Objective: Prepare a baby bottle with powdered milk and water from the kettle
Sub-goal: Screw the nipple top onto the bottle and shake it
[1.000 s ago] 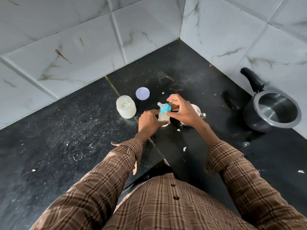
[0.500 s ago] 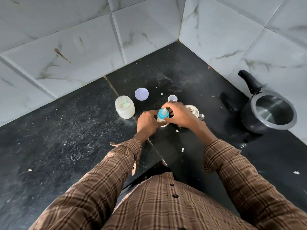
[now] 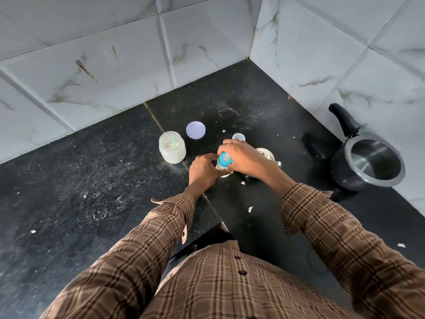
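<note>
While the baby bottle [image 3: 222,165] stands upright on the black bench [image 3: 92,180], its long axis rising straight toward the camera, both hands close on it from either side. Its blue collar and teat [image 3: 224,159] sit directly under the fingers [image 3: 226,146] of the right hand [image 3: 243,157], which arch over from the right and curl around the collar, apparently screwing it down. Lower on the bottle's pale body, the left hand [image 3: 203,171] wraps in from the left and steadies it against the turning. The right hand is nearer the collar, the left nearer the base, so any twist runs around the upright axis between them.

Just beyond the right fingers sits a small clear cap [image 3: 238,136], likely the bottle's cover, within easy reach once the collar is tight. Partly hidden behind the right wrist is a steel vessel [image 3: 266,155], possibly the kettle, though too little shows to be sure. Left of the left hand stands an open jar of pale powder [image 3: 172,147] with a scoop handle inside, and its lilac lid [image 3: 195,129] lies flat just past it. Well off to the right, against the tiled wall [image 3: 115,54], a dark pot with a black handle [image 3: 368,162] stands apart from the work.
</note>
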